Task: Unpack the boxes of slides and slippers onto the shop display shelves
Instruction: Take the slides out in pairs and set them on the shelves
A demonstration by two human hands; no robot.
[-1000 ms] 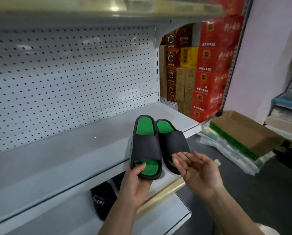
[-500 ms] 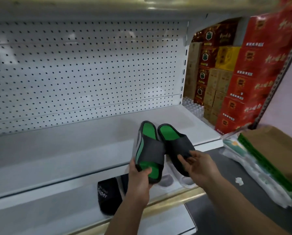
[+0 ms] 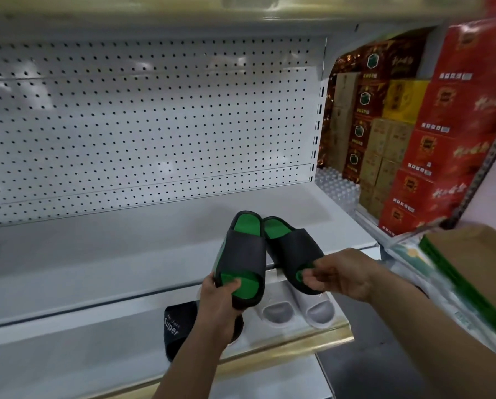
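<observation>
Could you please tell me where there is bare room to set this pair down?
The middle shelf is bare from the pegboard to its front edge. The lower shelf is crowded with grey slides and a black slipper.

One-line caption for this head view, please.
Left hand and right hand each grip one black-and-green slide, left slide and right slide, over the white shelf.

Red cartons (image 3: 439, 156) stacked beside bottled water (image 3: 337, 185) behind

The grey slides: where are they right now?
In the head view, the grey slides sit on the lower shelf, lower centre-right, beneath the black-and-green slides, right of the black slide.
</observation>
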